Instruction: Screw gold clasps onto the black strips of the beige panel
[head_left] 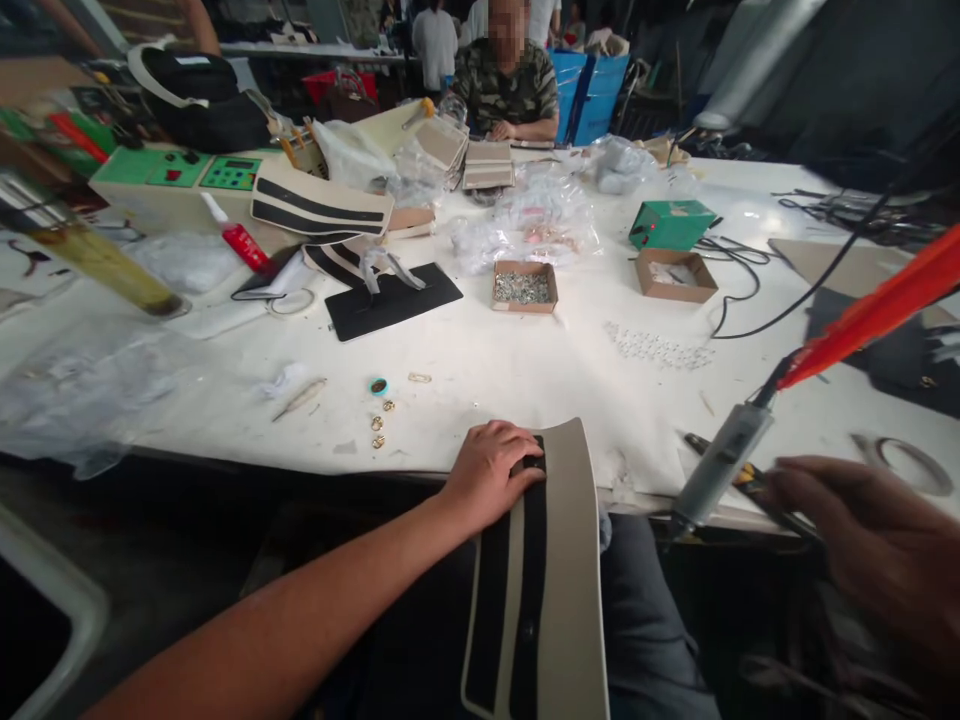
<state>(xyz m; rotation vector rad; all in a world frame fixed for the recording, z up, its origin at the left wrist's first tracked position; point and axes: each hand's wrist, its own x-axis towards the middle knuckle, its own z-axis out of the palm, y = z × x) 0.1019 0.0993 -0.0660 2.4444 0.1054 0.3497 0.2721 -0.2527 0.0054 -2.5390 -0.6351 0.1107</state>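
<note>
A beige panel with black stripes (566,560) lies lengthwise over my lap, its far end against the table edge. My left hand (487,470) grips its far end, with fingertips and thumb around a small dark fitting on one stripe. Farther down that stripe is a small dark stud (527,631). My right hand (870,530) is raised at the right, blurred, its fingers drawn together; what is in them cannot be made out. Just left of it hangs a grey cylindrical power screwdriver (724,465) with a red wrapping (877,305) above it. A yellow-and-black tool (746,478) lies behind the fingers.
Gold-coloured rings (377,423) and a small turquoise-rimmed container (379,385) lie on the white table (450,350). Farther back are a box of metal bits (523,287), another cardboard box (676,274), a green device (670,224) with cables, and a red bottle (244,243). A person (510,85) sits opposite.
</note>
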